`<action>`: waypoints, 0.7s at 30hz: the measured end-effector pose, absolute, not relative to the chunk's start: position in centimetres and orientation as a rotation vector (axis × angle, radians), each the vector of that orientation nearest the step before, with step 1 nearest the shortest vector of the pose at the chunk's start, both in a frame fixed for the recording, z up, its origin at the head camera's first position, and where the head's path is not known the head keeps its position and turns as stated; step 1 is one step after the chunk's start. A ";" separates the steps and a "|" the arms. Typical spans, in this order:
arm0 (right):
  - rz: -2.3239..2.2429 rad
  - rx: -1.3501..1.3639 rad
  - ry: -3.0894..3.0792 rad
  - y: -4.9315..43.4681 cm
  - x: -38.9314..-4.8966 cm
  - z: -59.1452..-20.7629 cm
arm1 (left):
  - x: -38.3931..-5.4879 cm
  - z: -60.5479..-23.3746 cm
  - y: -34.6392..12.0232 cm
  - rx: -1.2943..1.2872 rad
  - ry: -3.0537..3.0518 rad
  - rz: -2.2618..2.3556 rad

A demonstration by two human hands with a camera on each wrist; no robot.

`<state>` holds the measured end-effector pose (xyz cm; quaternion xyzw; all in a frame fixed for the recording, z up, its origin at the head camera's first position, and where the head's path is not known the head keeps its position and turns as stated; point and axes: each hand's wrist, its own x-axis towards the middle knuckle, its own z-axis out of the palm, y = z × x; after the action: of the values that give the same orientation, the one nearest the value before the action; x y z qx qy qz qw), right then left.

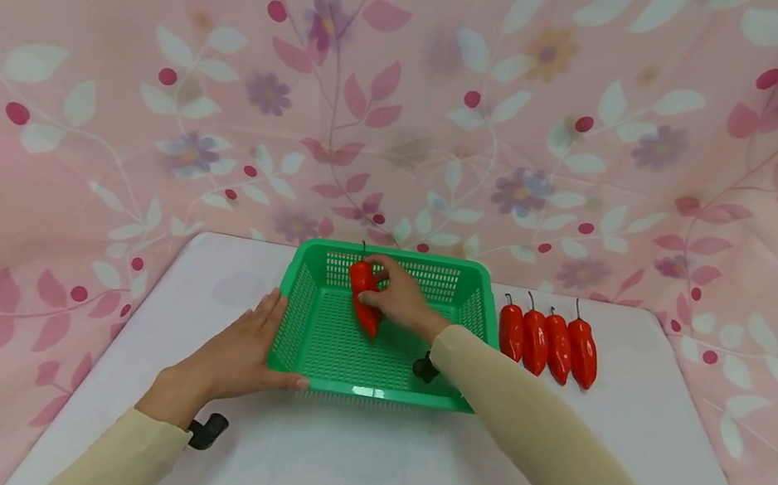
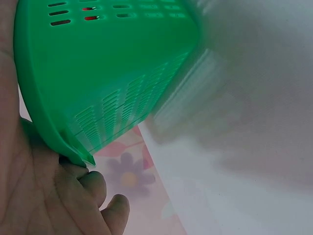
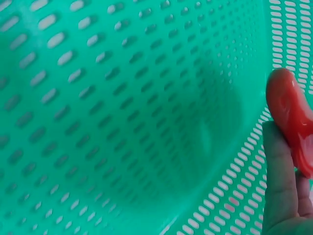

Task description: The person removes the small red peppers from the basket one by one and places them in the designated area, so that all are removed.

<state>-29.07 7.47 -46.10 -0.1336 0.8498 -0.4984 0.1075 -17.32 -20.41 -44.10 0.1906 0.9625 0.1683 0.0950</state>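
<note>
A red chili pepper [image 1: 365, 299] is in my right hand [image 1: 405, 299], pinched between thumb and fingers over the inside of a green plastic basket [image 1: 374, 393]. Its stem points toward the basket's back wall and its tip toward the front. In the right wrist view, the glossy pepper [image 3: 288, 110] shows at the right edge beside a fingertip, above the perforated floor. My left hand [image 1: 244, 351] rests against the basket's front left corner, fingers extended along the left side and thumb on the front rim. The left wrist view shows the palm [image 2: 39, 196] at the basket's rim.
Several more red peppers [image 1: 548, 342] lie side by side on the white tabletop [image 1: 355, 472], just right of the basket, stems to the back. A pink floral cloth [image 1: 411, 95] hangs behind the table. My right forearm crosses over the basket's front right corner.
</note>
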 end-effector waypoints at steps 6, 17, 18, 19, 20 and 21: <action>-1.404 -0.369 2.577 9.0 -29.0 -45.0 | -17.3 -44.3 -20.6 0.569 2.861 0.500; -1.297 -0.389 2.697 11.5 -28.3 -43.7 | -17.2 -44.0 -20.4 0.565 2.850 0.509; -1.295 -0.390 2.698 11.7 -28.2 -43.6 | -17.2 -44.0 -20.4 0.562 2.849 0.509; -1.295 -0.395 2.703 11.9 -28.1 -43.4 | -17.2 -44.0 -20.5 0.562 2.849 0.507; -1.298 -0.401 2.707 12.0 -28.0 -43.3 | -17.2 -44.0 -20.5 0.562 2.849 0.508; -1.300 -0.406 2.710 12.2 -28.0 -43.2 | -17.3 -44.0 -20.5 0.563 2.850 0.510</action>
<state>-27.96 12.19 -43.15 -0.1336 0.8922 -0.4281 0.0544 -17.25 -20.47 -44.03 0.1899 0.9618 0.1721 0.0960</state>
